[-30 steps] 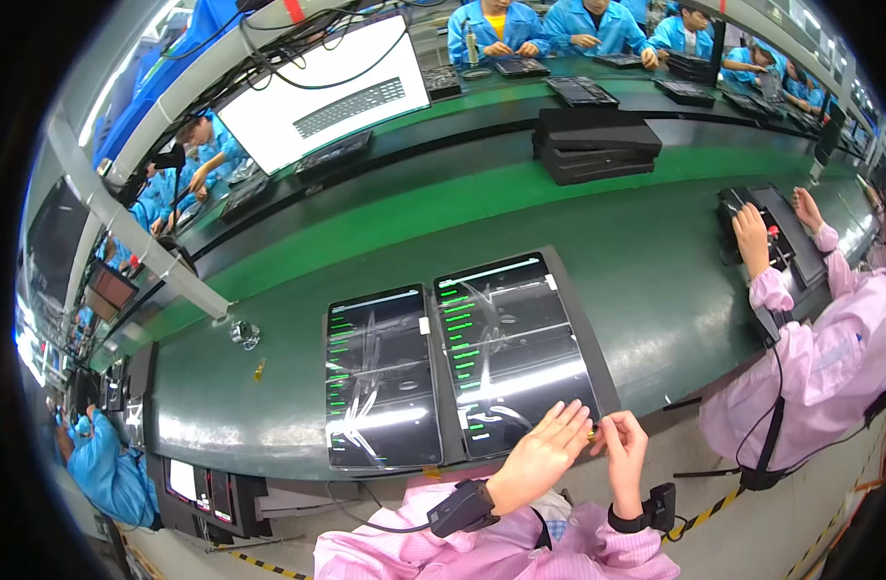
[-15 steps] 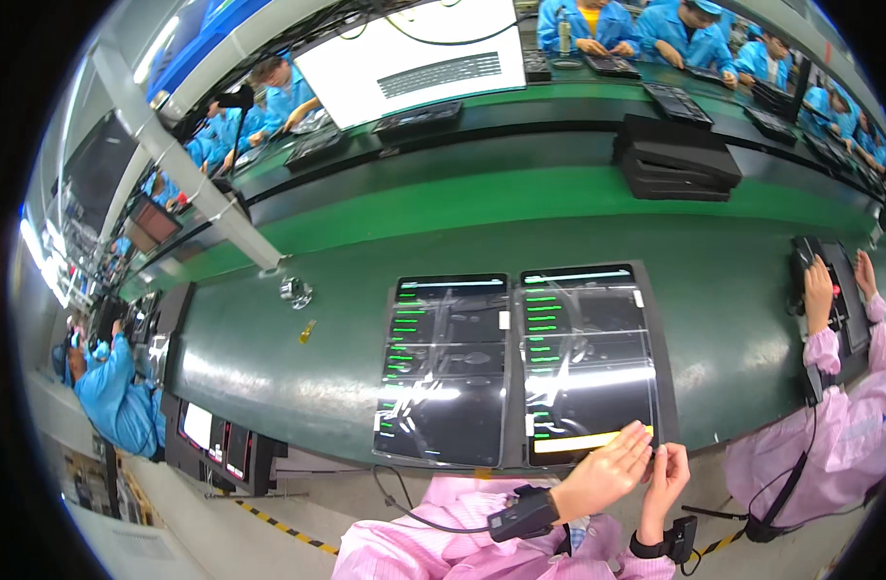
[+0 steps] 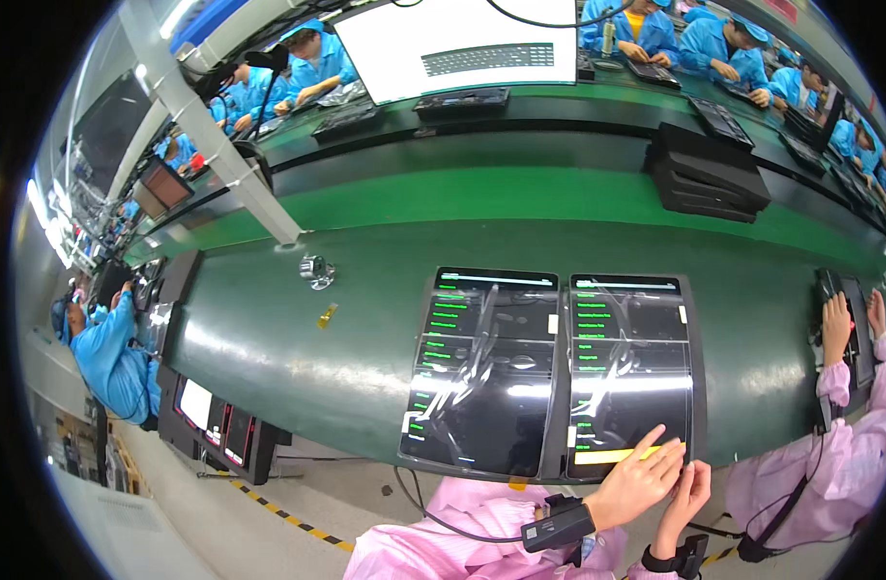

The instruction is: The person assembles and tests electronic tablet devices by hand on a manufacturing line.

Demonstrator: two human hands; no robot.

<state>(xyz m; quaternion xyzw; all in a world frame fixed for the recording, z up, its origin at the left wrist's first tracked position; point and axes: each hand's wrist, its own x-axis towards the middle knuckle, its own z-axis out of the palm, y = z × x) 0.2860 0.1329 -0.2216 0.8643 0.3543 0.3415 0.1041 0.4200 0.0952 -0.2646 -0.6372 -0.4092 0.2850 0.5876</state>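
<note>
Two tablets lie side by side on the green bench, the left tablet (image 3: pixel 481 387) and the right tablet (image 3: pixel 628 387). Both have clear film over dark screens with green text lists; the right one also shows a yellow bar near its bottom. Stretched over the lower right part of the right tablet is my left hand (image 3: pixel 638 485), open, its fingertips at the end of the yellow bar. Just off that tablet's lower right corner is my right hand (image 3: pixel 689 495), fingers loosely bent and apart from the thumb, with nothing visible in it.
A small metal part (image 3: pixel 316 272) and a yellow tape piece (image 3: pixel 328 315) lie left on the bench (image 3: pixel 259 338). Black trays (image 3: pixel 706 174) are stacked at the back right. A post (image 3: pixel 211 135) rises at the left. Another person's hands (image 3: pixel 835 329) work at the right.
The whole view has shifted, so the bench and tablets sit farther right. My left hand's fingers have spread a little, and my right hand is slightly farther from the tablet's corner.
</note>
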